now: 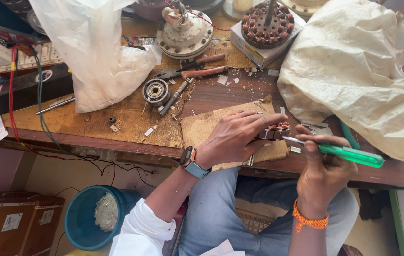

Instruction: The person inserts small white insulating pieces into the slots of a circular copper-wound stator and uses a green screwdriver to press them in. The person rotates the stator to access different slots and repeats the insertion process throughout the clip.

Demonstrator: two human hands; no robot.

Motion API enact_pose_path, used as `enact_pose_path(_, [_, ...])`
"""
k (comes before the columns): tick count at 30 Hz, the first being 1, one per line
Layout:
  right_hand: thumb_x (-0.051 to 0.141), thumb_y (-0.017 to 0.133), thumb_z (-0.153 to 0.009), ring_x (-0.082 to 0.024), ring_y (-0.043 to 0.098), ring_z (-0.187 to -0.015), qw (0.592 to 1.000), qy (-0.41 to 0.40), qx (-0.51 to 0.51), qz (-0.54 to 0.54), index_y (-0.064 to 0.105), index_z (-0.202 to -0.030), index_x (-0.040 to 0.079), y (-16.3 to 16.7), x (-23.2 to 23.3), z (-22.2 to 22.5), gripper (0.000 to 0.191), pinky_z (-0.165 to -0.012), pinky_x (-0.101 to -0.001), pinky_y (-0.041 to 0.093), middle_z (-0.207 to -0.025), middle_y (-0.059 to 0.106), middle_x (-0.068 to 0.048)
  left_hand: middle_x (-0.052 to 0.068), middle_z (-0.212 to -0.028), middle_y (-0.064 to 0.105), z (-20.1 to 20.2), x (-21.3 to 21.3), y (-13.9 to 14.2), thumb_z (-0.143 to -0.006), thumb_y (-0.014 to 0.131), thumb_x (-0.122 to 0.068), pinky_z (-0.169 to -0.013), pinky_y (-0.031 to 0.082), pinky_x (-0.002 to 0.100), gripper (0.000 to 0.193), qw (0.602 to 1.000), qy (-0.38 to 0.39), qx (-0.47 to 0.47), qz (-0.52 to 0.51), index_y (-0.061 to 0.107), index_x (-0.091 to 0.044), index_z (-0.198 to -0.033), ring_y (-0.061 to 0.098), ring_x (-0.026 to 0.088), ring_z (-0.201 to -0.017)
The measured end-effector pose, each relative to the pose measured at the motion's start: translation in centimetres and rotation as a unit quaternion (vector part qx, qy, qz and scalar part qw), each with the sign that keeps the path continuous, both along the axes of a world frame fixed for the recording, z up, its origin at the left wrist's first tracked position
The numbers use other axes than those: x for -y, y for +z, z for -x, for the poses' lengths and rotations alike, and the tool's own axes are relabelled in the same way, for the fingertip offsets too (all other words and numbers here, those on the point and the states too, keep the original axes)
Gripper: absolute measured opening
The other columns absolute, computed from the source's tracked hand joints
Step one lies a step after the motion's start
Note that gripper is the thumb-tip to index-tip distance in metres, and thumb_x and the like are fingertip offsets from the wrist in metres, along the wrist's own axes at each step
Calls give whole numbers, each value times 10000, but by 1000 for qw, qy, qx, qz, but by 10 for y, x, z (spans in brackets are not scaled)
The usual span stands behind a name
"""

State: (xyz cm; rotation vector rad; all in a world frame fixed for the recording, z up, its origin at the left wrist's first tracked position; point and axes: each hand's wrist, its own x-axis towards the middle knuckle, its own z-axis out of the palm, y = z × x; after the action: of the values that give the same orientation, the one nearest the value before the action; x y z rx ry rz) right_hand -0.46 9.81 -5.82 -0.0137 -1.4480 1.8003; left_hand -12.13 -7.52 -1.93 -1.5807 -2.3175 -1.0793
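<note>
White rolled sleeve (142,226), blue-strapped watch (192,161), orange thread wristband (310,221), jeans (216,213).

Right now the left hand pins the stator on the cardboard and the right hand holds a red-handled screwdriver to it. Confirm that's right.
Not quite. In the head view the screwdriver in the right hand has a green handle, not red. The left hand does pin the stator on the cardboard.

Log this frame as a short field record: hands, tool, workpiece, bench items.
left hand: grips a small wound stator on a cardboard sheet
right hand: holds a green-handled screwdriver, tip at the stator
bench: wooden workbench
nearby: pliers, bearing, larger stator on a box, plastic bags
floor: blue bucket
</note>
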Motion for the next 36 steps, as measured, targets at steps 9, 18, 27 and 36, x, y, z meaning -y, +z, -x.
enact_pose_path(9, [-6, 757, -1028, -302, 754, -1098, 998, -4, 47, -37, 618, -1129, -37, 12, 13, 12, 174, -1052, -386, 605, -1047, 724, -168, 36, -1140, 729, 3, 3, 2, -880, 780, -292, -934, 534, 386, 386, 999, 8, 26, -17, 617, -153, -1201, 696, 259, -1108])
enact_pose_path(18, [32, 784, -989, -254, 747, -1132, 992, -2, 89, -92, 643, -1116, -53, 26, 21, 17, 207, -1011, -322, 621, -1148, 729, -185, 51, -1120, 714, 5, 5, 1, -866, 787, -271, -920, 529, 398, 403, 1000, 13, 13, -4, 631, -153, -1218, 683, 275, -1082])
enact_pose_path(27, [102, 762, -1003, -183, 733, -1070, 982, -17, 141, -123, 631, -1147, -28, 31, 21, 22, 234, -929, -263, 602, -1218, 726, -183, 46, -1146, 705, 8, 9, -3, -876, 780, -253, -956, 520, 404, 412, 1000, -8, -9, -23, 625, -155, -1245, 664, 274, -1106])
enact_pose_path(36, [32, 727, -1020, -208, 734, -1055, 991, -8, 122, -43, 611, -1119, -13, 19, 21, 23, 159, -946, -294, 595, -1122, 728, -173, 43, -1119, 709, 8, 9, 0, -872, 779, -268, -940, 521, 415, 405, 1000, -6, 11, -2, 627, -154, -1230, 679, 276, -1100])
